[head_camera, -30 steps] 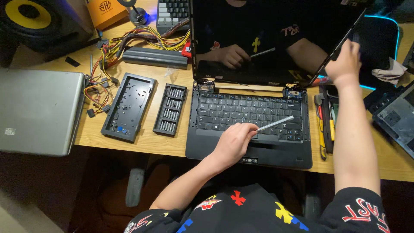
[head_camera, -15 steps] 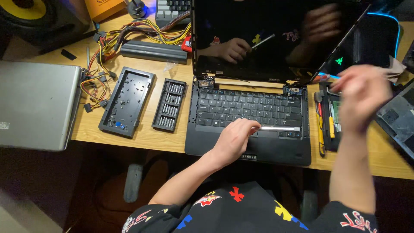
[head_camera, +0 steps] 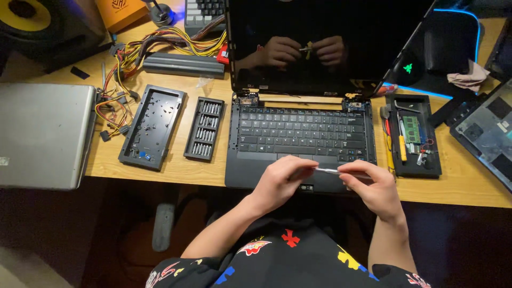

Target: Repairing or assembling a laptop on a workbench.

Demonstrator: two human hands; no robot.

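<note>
An open black laptop (head_camera: 302, 130) with a dark screen sits on the wooden desk (head_camera: 176, 173) in front of me. Over its palm rest, my left hand (head_camera: 280, 178) and my right hand (head_camera: 373, 186) both hold a thin silver screwdriver (head_camera: 326, 170), one at each end. The tool lies level between the hands, just above the laptop's front edge. The dark screen mirrors both hands.
A black bit case (head_camera: 204, 128) and a black plastic cover (head_camera: 153, 127) lie left of the laptop. A closed silver laptop (head_camera: 45, 136) sits far left. A parts tray (head_camera: 413, 136) with tools and a memory stick stands right. Coloured cables (head_camera: 141, 48) and a speaker (head_camera: 32, 18) are behind.
My right hand left the screen's right edge and came down to the front of the laptop. It now grips the screwdriver together with my left hand, which drew back slightly.
</note>
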